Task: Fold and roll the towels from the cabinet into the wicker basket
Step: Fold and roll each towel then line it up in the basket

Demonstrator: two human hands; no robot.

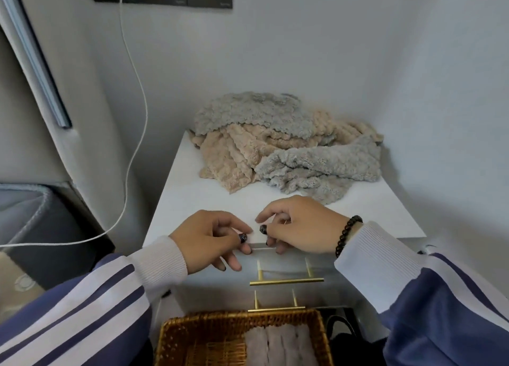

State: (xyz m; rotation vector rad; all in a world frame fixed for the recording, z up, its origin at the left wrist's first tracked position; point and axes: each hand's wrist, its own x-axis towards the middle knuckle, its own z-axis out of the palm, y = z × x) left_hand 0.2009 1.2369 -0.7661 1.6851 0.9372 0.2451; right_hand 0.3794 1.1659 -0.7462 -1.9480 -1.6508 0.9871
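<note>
Grey and beige fluffy towels (286, 145) lie heaped at the back of the white cabinet surface (192, 194); I see my left hand (212, 239) and right hand (297, 225) loosely curled at its front edge, empty, above the brown wicker basket (176, 335).

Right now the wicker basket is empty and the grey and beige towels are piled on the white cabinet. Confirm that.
Not quite. The head view shows the wicker basket already holds a pale rolled towel on its right side. The rest stands: grey towels and beige towels lie piled on the white cabinet.
</note>
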